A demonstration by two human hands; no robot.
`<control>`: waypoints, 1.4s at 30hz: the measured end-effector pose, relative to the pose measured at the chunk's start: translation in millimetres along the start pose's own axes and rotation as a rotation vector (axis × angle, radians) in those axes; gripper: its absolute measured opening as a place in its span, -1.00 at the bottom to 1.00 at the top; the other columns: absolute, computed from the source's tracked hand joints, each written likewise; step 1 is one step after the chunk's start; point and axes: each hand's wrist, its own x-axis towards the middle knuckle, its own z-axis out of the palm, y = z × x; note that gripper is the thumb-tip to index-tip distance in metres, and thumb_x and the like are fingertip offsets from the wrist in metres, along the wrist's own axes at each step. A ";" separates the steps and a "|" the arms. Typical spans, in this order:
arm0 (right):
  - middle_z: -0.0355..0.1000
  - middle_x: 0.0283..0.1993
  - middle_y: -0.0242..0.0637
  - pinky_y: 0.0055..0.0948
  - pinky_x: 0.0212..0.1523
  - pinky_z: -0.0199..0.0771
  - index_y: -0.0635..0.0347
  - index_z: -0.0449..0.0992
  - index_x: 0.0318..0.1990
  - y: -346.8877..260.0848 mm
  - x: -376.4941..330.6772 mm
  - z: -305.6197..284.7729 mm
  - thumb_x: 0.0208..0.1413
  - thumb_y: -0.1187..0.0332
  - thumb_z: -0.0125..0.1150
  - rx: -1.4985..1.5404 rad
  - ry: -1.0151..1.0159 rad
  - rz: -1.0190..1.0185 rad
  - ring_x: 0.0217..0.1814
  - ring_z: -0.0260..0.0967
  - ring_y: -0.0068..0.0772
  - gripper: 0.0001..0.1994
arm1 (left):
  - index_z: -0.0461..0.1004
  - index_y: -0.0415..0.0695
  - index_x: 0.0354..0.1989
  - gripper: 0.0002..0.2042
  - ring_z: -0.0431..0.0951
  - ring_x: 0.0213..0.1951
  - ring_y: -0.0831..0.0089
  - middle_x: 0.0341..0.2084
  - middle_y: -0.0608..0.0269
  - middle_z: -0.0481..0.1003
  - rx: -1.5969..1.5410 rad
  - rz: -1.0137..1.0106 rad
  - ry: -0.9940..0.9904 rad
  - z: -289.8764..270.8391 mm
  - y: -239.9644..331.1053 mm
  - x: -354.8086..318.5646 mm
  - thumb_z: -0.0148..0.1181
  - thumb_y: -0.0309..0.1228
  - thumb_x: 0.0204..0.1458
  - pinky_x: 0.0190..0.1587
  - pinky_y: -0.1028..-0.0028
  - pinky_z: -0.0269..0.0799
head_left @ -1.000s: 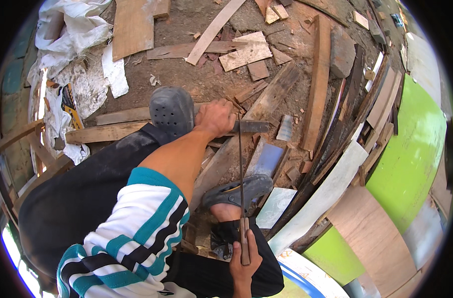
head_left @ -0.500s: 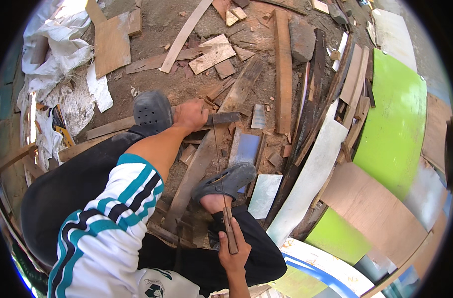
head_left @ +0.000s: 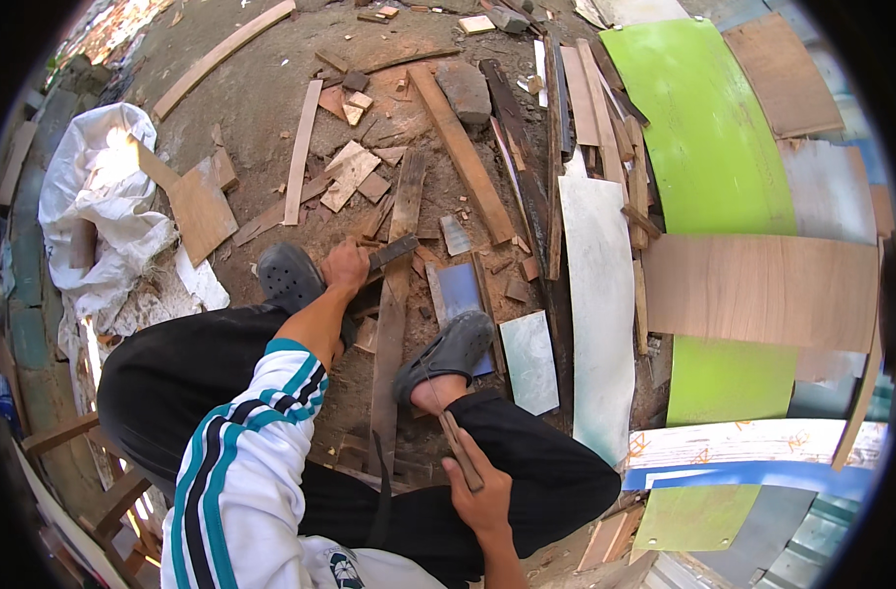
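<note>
My left hand (head_left: 345, 265), beside my left clog, is closed round the near end of a short dark wood strip (head_left: 394, 252). The strip lies across a long weathered plank (head_left: 393, 329) on the ground between my feet. In my right hand (head_left: 483, 499), above my right thigh, is the wooden handle of a long, thin-bladed tool (head_left: 460, 453). Its blade is seen nearly edge-on over my right foot, so I cannot tell its kind. The grey right clog (head_left: 450, 346) rests to the right of the plank.
Wood scraps (head_left: 350, 177) and a brown beam (head_left: 460, 152) lie on the dirt ahead. To the right are a long white sheet (head_left: 602, 304), a green panel (head_left: 708, 128) and a plywood sheet (head_left: 762, 290). A white sack (head_left: 105, 216) sits at the far left.
The view has shifted and turned. My right hand has drawn the tool back, so its blade no longer reaches across to the strip. The left hand keeps its grip, and the strip now slants more.
</note>
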 end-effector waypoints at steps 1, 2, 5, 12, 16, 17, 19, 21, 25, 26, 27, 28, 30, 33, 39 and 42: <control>0.59 -0.10 0.11 -0.37 -0.20 0.60 0.35 0.51 0.16 1.8 -19.6 -11.4 0.13 0.41 0.37 -0.002 0.033 -0.001 -0.12 0.65 -0.03 -0.56 | 0.44 -0.20 0.00 -0.64 0.55 -0.02 -0.05 -0.12 -0.11 0.56 -0.033 -0.024 0.002 -0.5 2.5 -0.8 -0.01 -0.21 0.16 0.04 0.04 0.44; 0.60 -0.09 0.11 -0.38 -0.19 0.60 0.37 0.51 0.16 5.7 -38.0 -18.2 0.14 0.40 0.37 0.006 0.078 0.031 -0.12 0.65 -0.08 -0.56 | 0.42 -0.22 0.05 -0.61 0.53 0.01 -0.05 -0.09 -0.13 0.54 -0.065 -0.052 0.006 2.3 1.3 -2.3 0.00 -0.20 0.17 0.06 0.04 0.42; 0.60 -0.06 0.09 -0.44 -0.14 0.56 0.40 0.50 0.16 15.7 -68.9 -30.5 0.16 0.37 0.37 0.046 0.169 0.108 -0.10 0.63 -0.24 -0.55 | 0.30 -0.25 0.24 -0.47 0.37 0.22 -0.06 0.12 -0.18 0.42 -0.089 -0.012 0.155 9.5 -4.7 -11.7 0.02 -0.14 0.19 0.24 0.05 0.26; 0.55 -0.29 -0.26 -0.60 -0.48 0.31 0.43 0.48 0.19 39.3 -88.0 -24.2 0.22 0.29 0.34 0.095 0.356 0.180 -0.47 0.34 -0.67 -0.52 | 0.16 -0.26 0.41 -0.35 -0.13 0.52 0.02 0.46 -0.10 0.05 0.400 0.646 -0.159 16.5 26.4 -105.8 -0.02 -0.07 0.27 0.50 0.11 -0.24; 0.51 -0.36 -0.34 -0.62 -0.55 0.22 0.45 0.47 0.19 42.0 -94.3 -22.3 0.21 0.31 0.34 0.114 0.362 0.159 -0.53 0.26 -0.71 -0.53 | 0.33 -0.15 0.29 -0.48 0.08 0.45 0.09 0.38 0.01 0.22 0.242 0.909 -0.528 18.7 14.5 -111.6 0.07 -0.13 0.23 0.46 0.09 -0.09; 0.51 -0.37 -0.34 -0.63 -0.55 0.23 0.45 0.47 0.19 44.6 -97.4 -21.9 0.21 0.31 0.34 0.115 0.358 0.161 -0.53 0.26 -0.71 -0.53 | 0.35 -0.13 0.26 -0.51 0.11 0.43 0.11 0.36 0.03 0.24 0.215 0.881 -0.344 18.6 12.4 -109.7 0.10 -0.16 0.21 0.45 0.09 -0.06; 0.51 -0.38 -0.34 -0.63 -0.55 0.22 0.46 0.47 0.19 48.1 -106.1 -20.7 0.20 0.32 0.34 0.114 0.356 0.157 -0.54 0.26 -0.71 -0.53 | 0.39 -0.10 0.20 -0.56 0.18 0.39 0.14 0.31 0.07 0.29 0.162 0.812 0.019 8.8 10.7 -103.8 0.15 -0.22 0.18 0.42 0.09 0.00; 0.51 -0.38 -0.34 -0.63 -0.55 0.22 0.46 0.47 0.19 49.7 -111.2 -18.7 0.20 0.33 0.34 0.108 0.350 0.158 -0.54 0.26 -0.71 -0.53 | 0.36 -0.11 0.22 -0.52 0.18 0.38 0.10 0.29 0.05 0.29 0.174 0.583 0.152 -3.4 9.9 -89.0 0.20 -0.26 0.14 0.41 0.09 0.02; 0.51 -0.38 -0.34 -0.63 -0.55 0.23 0.46 0.47 0.19 42.4 -114.7 -20.2 0.19 0.34 0.35 0.077 0.344 0.183 -0.54 0.27 -0.71 -0.52 | 0.31 -0.13 0.26 -0.47 0.23 0.33 0.04 0.24 0.02 0.31 0.118 0.260 0.018 -33.0 6.5 -66.2 0.23 -0.24 0.14 0.35 0.09 0.16; 0.52 -0.32 -0.27 -0.58 -0.45 0.27 0.45 0.48 0.18 37.9 -114.9 -20.6 0.18 0.34 0.35 0.088 0.347 0.210 -0.44 0.32 -0.62 -0.53 | 0.30 -0.14 0.27 -0.45 0.25 0.32 0.03 0.22 0.02 0.33 0.100 0.215 -0.081 -37.1 5.7 -62.6 0.24 -0.23 0.14 0.32 0.09 0.21; 0.53 -0.25 -0.19 -0.54 -0.34 0.32 0.45 0.48 0.17 31.1 -113.0 -20.7 0.17 0.35 0.36 0.103 0.343 0.234 -0.33 0.37 -0.54 -0.53 | 0.30 -0.14 0.28 -0.44 0.27 0.29 0.03 0.20 0.02 0.33 0.111 0.187 -0.118 -38.3 4.9 -61.3 0.26 -0.21 0.14 0.28 0.09 0.26; 0.55 -0.11 -0.05 -0.46 -0.14 0.41 0.45 0.50 0.16 20.0 -111.7 -20.6 0.15 0.35 0.37 0.136 0.343 0.282 -0.13 0.47 -0.37 -0.54 | 0.30 -0.15 0.28 -0.44 0.29 0.27 0.03 0.19 0.02 0.34 0.121 0.162 -0.155 -38.9 4.7 -60.4 0.27 -0.20 0.14 0.25 0.09 0.31; 0.58 0.02 0.10 -0.38 0.06 0.51 0.43 0.51 0.15 6.0 -109.0 -20.2 0.13 0.36 0.38 0.160 0.336 0.324 0.06 0.58 -0.22 -0.54 | 0.30 -0.14 0.27 -0.42 0.33 0.23 0.03 0.16 0.02 0.35 0.123 0.141 -0.170 -36.2 2.1 -58.8 0.30 -0.19 0.12 0.19 0.10 0.38; 0.59 -0.01 0.08 -0.40 0.01 0.53 0.42 0.51 0.15 -1.5 -107.4 -18.2 0.13 0.36 0.39 0.142 0.308 0.304 0.01 0.59 -0.26 -0.54 | 0.32 -0.13 0.24 -0.41 0.37 0.19 0.02 0.13 0.01 0.37 0.107 0.154 -0.118 -29.1 -5.5 -54.4 0.36 -0.22 0.06 0.14 0.10 0.42; 0.62 -0.07 0.04 -0.47 -0.10 0.55 0.41 0.52 0.14 -18.4 -98.8 -10.0 0.12 0.38 0.40 0.117 0.227 0.212 -0.11 0.62 -0.36 -0.55 | 0.38 -0.12 0.14 -0.46 0.41 0.17 0.03 0.07 0.04 0.40 0.047 0.154 -0.063 -27.8 -7.3 -49.7 0.42 -0.29 -0.01 0.12 0.13 0.42; 0.62 -0.09 0.04 -0.47 -0.12 0.55 0.42 0.51 0.15 -19.7 -90.4 -3.7 0.14 0.39 0.39 0.156 0.193 0.179 -0.13 0.61 -0.37 -0.55 | 0.40 -0.12 0.11 -0.50 0.43 0.15 0.04 0.07 0.06 0.42 0.043 0.176 -0.066 -30.6 -5.3 -48.6 0.41 -0.30 -0.01 0.11 0.14 0.43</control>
